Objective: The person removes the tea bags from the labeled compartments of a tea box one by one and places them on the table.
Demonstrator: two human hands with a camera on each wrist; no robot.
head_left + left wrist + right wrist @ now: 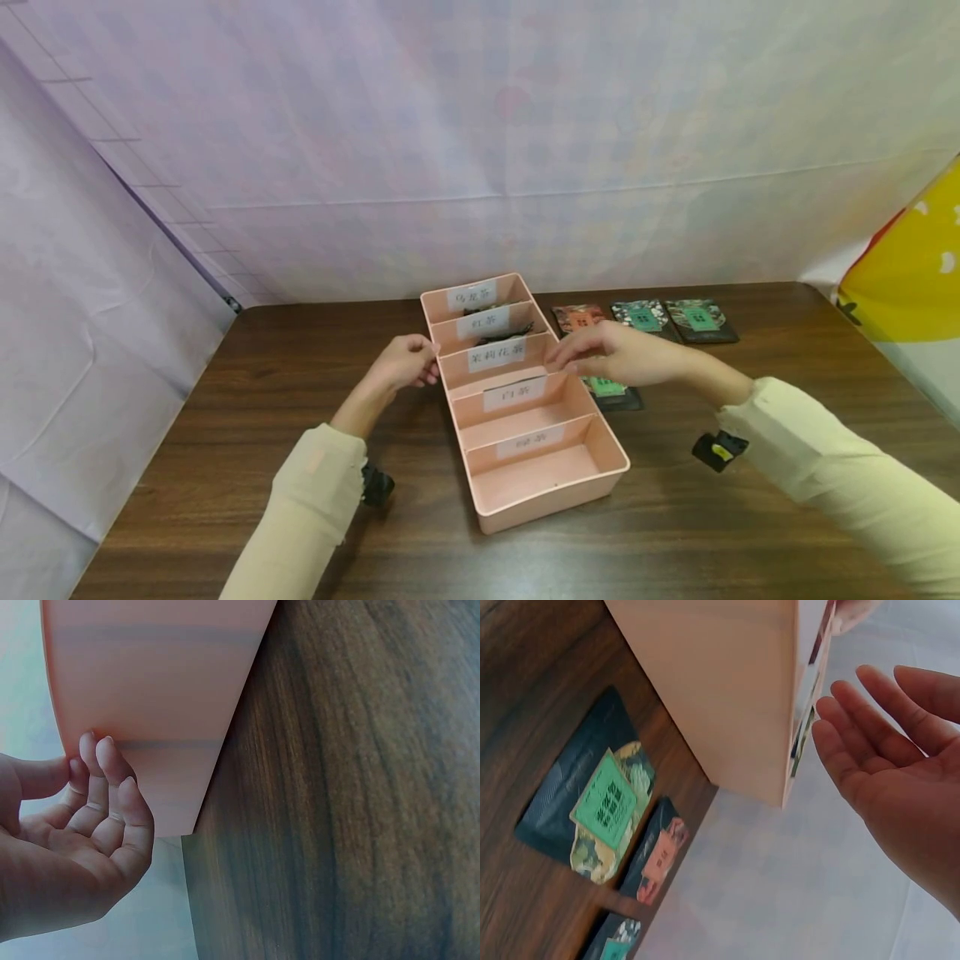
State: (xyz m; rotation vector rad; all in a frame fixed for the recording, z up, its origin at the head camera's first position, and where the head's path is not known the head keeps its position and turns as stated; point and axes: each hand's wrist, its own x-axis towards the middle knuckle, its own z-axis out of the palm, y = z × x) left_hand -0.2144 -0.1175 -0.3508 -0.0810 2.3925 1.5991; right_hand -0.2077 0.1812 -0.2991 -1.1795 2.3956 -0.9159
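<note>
Pinched between the thumb and forefinger of our left hand (408, 360) is the left rim of the pink five-compartment box (547, 502), beside its middle section; the remaining fingers bend loosely alongside its outer wall. Our right hand (611, 350) holds nothing, its thumb and slightly bent fingers apart over the box's right rim at the middle compartment. White labels (497, 354) with Chinese characters mark the box's compartments, and dark items (512, 333) lie in the two farthest, too hidden for us to identify. Just right of the box, partly behind our right hand, lies a dark green-labelled pouch (624, 401). Right of the box's far end we see a red-labelled pouch (577, 317), then a floral-patterned pouch (641, 317), then a leaf-patterned pouch (699, 317) farthest from it. Beneath the box is a dark wood-grain table (262, 467); behind the box hangs a pale cloth (480, 150).
</note>
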